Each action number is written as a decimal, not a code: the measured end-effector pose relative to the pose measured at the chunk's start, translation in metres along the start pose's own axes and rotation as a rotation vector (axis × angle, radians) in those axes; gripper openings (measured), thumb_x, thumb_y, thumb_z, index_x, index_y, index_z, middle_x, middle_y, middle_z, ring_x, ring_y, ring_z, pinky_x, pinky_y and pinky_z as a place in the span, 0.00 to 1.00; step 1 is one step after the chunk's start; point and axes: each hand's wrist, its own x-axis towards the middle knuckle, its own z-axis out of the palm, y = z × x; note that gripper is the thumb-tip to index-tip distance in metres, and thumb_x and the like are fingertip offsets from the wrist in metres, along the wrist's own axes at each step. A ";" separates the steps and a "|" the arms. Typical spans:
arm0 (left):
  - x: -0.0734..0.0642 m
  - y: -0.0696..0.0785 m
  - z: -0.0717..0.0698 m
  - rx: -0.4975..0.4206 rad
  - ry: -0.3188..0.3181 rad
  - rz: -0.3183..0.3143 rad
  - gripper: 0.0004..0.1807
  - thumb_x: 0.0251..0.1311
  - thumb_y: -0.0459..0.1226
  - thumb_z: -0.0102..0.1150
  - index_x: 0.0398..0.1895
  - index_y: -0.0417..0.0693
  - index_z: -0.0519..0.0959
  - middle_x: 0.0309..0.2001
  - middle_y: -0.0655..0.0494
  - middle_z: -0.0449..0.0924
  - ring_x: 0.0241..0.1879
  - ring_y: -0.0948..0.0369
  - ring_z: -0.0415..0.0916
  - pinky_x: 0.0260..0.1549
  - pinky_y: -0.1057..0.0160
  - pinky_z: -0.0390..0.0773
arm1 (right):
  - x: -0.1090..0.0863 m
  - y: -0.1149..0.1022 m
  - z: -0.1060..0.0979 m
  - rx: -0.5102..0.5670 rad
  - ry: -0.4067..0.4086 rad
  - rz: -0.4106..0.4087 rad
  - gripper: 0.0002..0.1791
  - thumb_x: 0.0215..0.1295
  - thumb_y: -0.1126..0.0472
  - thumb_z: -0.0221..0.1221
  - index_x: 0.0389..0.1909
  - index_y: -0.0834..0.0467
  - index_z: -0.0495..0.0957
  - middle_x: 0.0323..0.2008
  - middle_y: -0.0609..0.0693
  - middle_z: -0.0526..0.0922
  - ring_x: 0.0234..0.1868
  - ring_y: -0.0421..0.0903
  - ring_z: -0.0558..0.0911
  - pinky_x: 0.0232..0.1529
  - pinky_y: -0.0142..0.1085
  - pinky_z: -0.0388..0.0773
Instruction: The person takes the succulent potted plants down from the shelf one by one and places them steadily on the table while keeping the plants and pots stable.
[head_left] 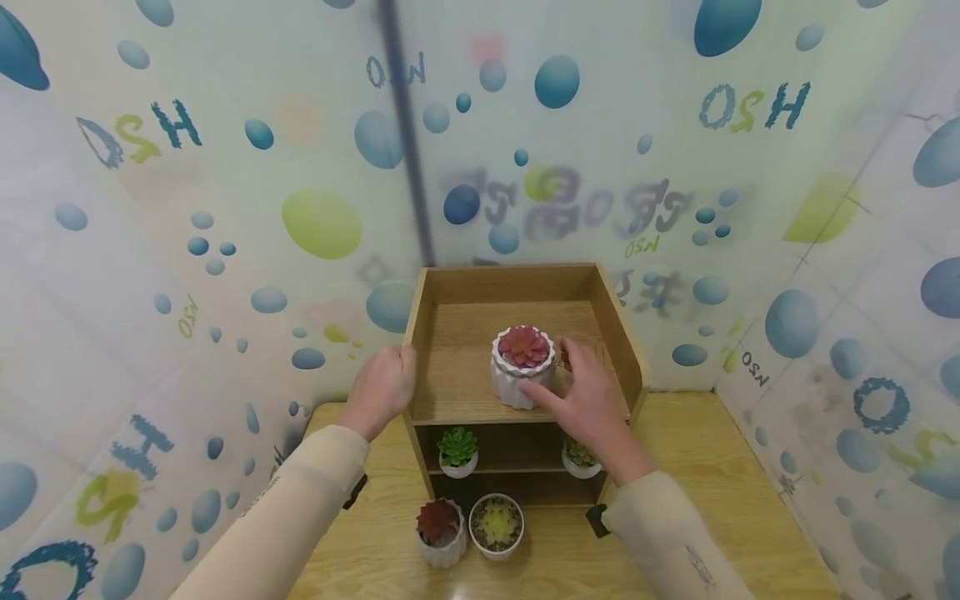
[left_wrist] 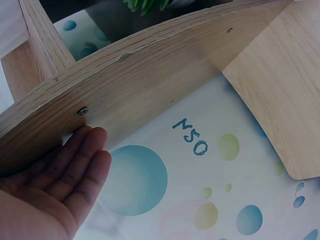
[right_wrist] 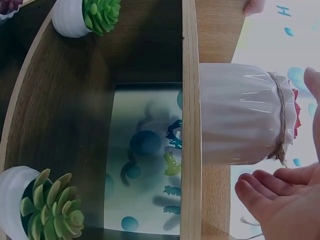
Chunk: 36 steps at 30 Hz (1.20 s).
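Observation:
A white ridged pot [right_wrist: 240,114] with twine round its neck stands upright on the top tier of a wooden shelf [head_left: 457,329]. It bears a red succulent [head_left: 523,346]. My right hand [head_left: 592,400] is spread beside it, thumb towards the front and fingers at the right. In the right wrist view, a gap separates those fingers [right_wrist: 260,187] from the pot. At the shelf's left side panel [left_wrist: 150,85], my left hand [head_left: 381,390] holds on, thumb at the upper edge. Its fingers [left_wrist: 75,170] lie along the outer face; the left wrist view hides the thumb.
Below the top tier sit a small potted green succulent [head_left: 457,448] at the left and another succulent [head_left: 580,458] at the right. A dark red potted plant [head_left: 440,529] and a yellow-green one [head_left: 497,525] stand on the wooden table [head_left: 697,500] in front. Patterned curtains [head_left: 322,225] surround the table.

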 end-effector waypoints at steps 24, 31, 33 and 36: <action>0.000 -0.001 0.001 -0.001 0.002 0.015 0.33 0.80 0.46 0.23 0.13 0.47 0.64 0.15 0.52 0.62 0.16 0.56 0.59 0.21 0.58 0.67 | 0.022 -0.006 0.017 0.013 -0.046 0.096 0.59 0.56 0.36 0.72 0.78 0.63 0.56 0.74 0.62 0.64 0.74 0.63 0.65 0.71 0.64 0.62; 0.000 0.000 0.000 -0.001 -0.008 0.000 0.33 0.79 0.46 0.22 0.13 0.47 0.64 0.14 0.53 0.62 0.15 0.56 0.59 0.21 0.57 0.67 | 0.023 -0.007 0.019 -0.001 -0.037 0.130 0.58 0.56 0.34 0.71 0.78 0.62 0.58 0.75 0.61 0.64 0.74 0.63 0.65 0.70 0.66 0.61; 0.000 0.000 0.000 -0.004 -0.007 -0.001 0.33 0.80 0.46 0.22 0.13 0.47 0.64 0.14 0.53 0.62 0.15 0.56 0.60 0.21 0.57 0.68 | 0.024 -0.007 0.020 0.003 -0.028 0.128 0.57 0.56 0.35 0.71 0.77 0.62 0.59 0.74 0.61 0.66 0.74 0.62 0.66 0.70 0.65 0.62; 0.000 0.000 0.000 -0.003 -0.003 0.003 0.33 0.80 0.46 0.23 0.13 0.47 0.64 0.14 0.52 0.62 0.15 0.56 0.59 0.21 0.57 0.67 | 0.024 -0.006 0.020 0.010 -0.014 0.124 0.55 0.56 0.37 0.72 0.76 0.62 0.61 0.72 0.61 0.68 0.73 0.62 0.68 0.70 0.63 0.64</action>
